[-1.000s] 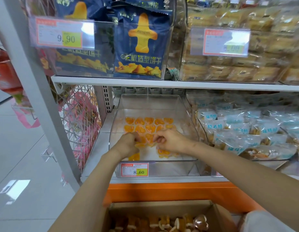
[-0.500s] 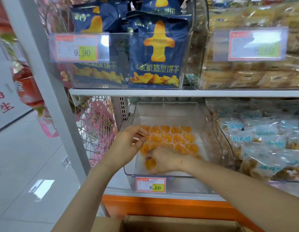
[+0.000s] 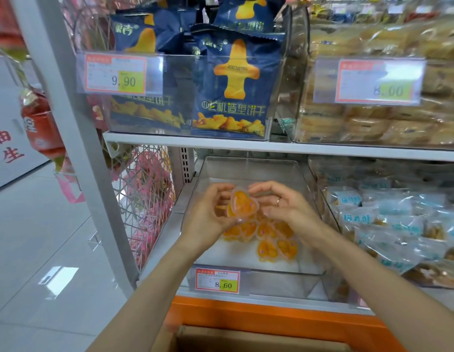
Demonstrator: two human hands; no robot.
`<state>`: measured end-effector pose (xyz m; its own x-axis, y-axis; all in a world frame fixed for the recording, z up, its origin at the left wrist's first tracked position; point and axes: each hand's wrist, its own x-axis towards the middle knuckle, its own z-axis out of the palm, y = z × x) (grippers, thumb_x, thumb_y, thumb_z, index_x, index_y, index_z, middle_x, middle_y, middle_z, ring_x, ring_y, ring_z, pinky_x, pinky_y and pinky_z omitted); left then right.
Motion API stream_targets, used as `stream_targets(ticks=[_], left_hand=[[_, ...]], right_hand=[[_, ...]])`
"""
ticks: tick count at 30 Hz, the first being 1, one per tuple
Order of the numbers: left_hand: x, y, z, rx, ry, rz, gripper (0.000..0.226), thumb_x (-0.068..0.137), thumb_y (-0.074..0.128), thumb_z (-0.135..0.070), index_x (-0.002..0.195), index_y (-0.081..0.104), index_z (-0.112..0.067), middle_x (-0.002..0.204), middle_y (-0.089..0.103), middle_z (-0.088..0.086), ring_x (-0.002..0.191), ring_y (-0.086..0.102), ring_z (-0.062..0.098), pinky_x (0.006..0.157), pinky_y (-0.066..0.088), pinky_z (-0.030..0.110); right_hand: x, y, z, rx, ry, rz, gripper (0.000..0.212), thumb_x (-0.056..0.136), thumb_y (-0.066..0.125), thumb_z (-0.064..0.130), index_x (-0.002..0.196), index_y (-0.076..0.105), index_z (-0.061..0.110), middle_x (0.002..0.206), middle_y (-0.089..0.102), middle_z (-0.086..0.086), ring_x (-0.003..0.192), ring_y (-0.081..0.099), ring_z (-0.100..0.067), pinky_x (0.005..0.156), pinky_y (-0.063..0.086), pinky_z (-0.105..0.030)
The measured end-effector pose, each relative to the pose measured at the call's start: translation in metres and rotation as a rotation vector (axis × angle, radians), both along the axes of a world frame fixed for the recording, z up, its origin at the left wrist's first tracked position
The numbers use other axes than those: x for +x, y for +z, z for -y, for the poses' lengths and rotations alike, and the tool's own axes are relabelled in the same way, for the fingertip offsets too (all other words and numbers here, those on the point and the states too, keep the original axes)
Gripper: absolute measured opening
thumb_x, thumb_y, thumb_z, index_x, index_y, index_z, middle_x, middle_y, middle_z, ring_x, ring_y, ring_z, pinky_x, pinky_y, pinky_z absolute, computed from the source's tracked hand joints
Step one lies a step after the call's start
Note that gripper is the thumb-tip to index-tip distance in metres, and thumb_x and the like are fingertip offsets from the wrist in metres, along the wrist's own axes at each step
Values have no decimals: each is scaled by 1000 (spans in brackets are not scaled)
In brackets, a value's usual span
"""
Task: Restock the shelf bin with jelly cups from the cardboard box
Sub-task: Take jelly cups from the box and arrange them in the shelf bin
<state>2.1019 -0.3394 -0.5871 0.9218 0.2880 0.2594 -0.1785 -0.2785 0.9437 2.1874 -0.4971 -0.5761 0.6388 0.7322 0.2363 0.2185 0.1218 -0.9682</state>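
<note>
1. At frame centre, the left hand (image 3: 208, 214) and right hand (image 3: 284, 207) cup one heart-shaped jelly cup (image 3: 243, 203) between curled fingers, above the clear bin (image 3: 259, 271).
2. More cups (image 3: 269, 237) lie in the bin, below the hands.
3. The box (image 3: 246, 339) edge shows at bottom centre.
4. A price tag (image 3: 217, 280) sits on the bin front.

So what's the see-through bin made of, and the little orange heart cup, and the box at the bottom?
The bin looks like clear hard plastic: glossy, and you see straight through its walls. The heart cup seems thin clear plastic with a shiny film lid over orange jelly. The box looks like plain brown cardboard: matt, with a folded flap edge.
</note>
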Motion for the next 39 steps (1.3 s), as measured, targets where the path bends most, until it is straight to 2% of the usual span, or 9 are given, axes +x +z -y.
stream_targets(ticks=[5, 10, 14, 20, 23, 25, 28, 31, 39], left_hand=[[-1, -4, 5, 28, -76, 36, 49, 70, 74, 7, 101, 58, -28, 105, 65, 6, 90, 63, 12, 70, 50, 22], [1, -6, 9, 48, -50, 71, 44, 60, 76, -15, 98, 58, -31, 103, 65, 5, 89, 63, 11, 70, 54, 27], [4, -10, 9, 134, 5, 96, 46, 65, 76, -5, 93, 56, -35, 104, 61, 5, 86, 60, 7, 71, 54, 30], [2, -10, -1, 445, 24, 72, 47, 68, 79, -5, 104, 58, -26, 102, 52, -6, 88, 52, -2, 74, 40, 5], [-7, -3, -20, 582, 63, 20, 50, 73, 77, -11, 118, 58, -15, 108, 50, -7, 102, 49, 7, 85, 35, 10], [-15, 3, -33, 568, 172, 44, 40, 79, 71, -11, 117, 59, -14, 109, 51, -6, 100, 49, 7, 87, 38, 18], [-25, 8, -45, 483, 292, 74, 23, 85, 64, -7, 105, 60, -16, 108, 54, -1, 86, 53, 3, 72, 40, 8], [-28, 9, -48, 437, 314, 75, 18, 87, 61, -7, 94, 57, -23, 105, 54, -2, 83, 53, -4, 66, 39, 1], [-27, 7, -44, 470, 264, 82, 14, 87, 61, -6, 94, 61, -19, 100, 52, -4, 82, 54, -4, 66, 38, 0]], right_hand=[[0, 5, 10, -109, -15, 103, 47, 68, 68, 15, 112, 57, 26, 113, 58, -2, 90, 60, -10, 78, 51, -22], [-6, 6, 5, -166, -59, 114, 53, 70, 79, 4, 110, 54, 30, 100, 58, 2, 80, 60, -2, 74, 53, -18], [-9, 2, -2, -269, -158, 229, 61, 65, 85, 11, 116, 53, 25, 102, 58, -1, 89, 62, -15, 79, 57, -30], [-4, -2, -7, -330, -217, 336, 59, 66, 84, 13, 117, 56, 24, 107, 57, 1, 94, 58, -11, 81, 51, -20], [8, -11, -6, -444, -193, 346, 62, 65, 84, 10, 120, 57, 20, 105, 53, 2, 94, 52, -11, 79, 45, -17], [13, -23, -7, -607, -136, 403, 64, 65, 84, 15, 121, 55, 23, 103, 50, 7, 95, 50, -10, 81, 44, -21], [11, -42, -13, -846, -74, 622, 66, 68, 81, 26, 128, 53, 24, 110, 50, 8, 100, 47, -7, 77, 38, -17], [9, -51, -20, -938, -64, 710, 64, 72, 76, 28, 131, 50, 24, 123, 52, 2, 110, 47, -13, 71, 31, -17], [14, -64, -27, -1080, -51, 750, 68, 73, 76, 31, 135, 48, 24, 129, 43, -3, 119, 46, -22, 90, 36, -23]])
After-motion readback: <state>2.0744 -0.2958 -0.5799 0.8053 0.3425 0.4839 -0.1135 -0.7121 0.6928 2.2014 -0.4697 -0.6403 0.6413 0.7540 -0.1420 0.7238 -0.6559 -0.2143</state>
